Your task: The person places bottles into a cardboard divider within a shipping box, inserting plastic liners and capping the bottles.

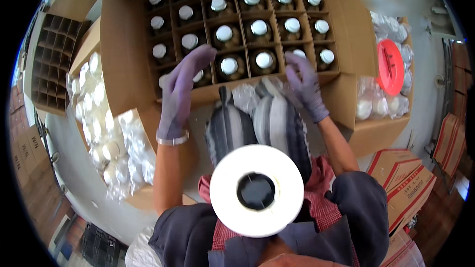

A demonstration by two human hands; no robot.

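Reaching over the near edge of a big carton (123,49), both gloved hands are hovering at its front row of jars (263,60), which are standing white-capped in cardboard cells. The left hand (180,89) is lying open, fingers spread, across the front cells; the right hand (304,81) is also open, fingertips at a jar by the front wall. Neither is gripping anything. Just below them, two striped rolls (257,126) are lying side by side. A white tape roll (256,190) is sitting nearer. Bags of caps (106,133) are flanking the carton, and a red lid (390,66) is lying to the right.
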